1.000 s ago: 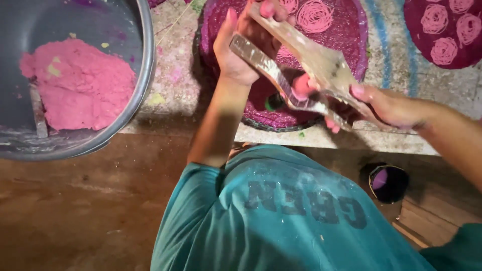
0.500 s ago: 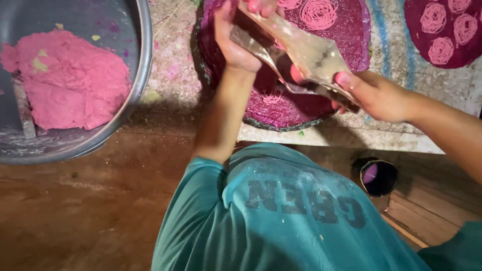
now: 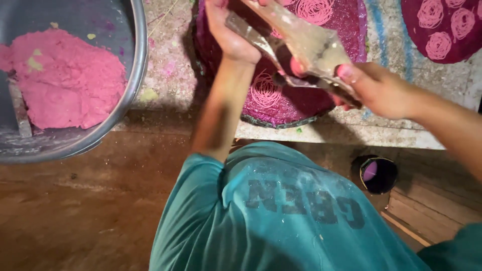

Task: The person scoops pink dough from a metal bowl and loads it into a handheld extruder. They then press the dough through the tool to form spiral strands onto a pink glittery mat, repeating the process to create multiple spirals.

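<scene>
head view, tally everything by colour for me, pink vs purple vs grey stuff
Pink: 1, the dough mound in the bowl
Purple: 3, the near mat under the hands, the far mat at top right, the small cup on the floor
Grey metal: 2, the bowl and the press tool held by the left hand and right hand
Total: 6

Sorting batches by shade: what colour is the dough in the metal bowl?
Pink, with a few pale yellowish flecks; the dough in the bowl shows best in the head view.

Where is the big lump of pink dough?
In the head view, the pink dough sits at the upper left inside the grey metal bowl, left of the round purple tray.
</scene>
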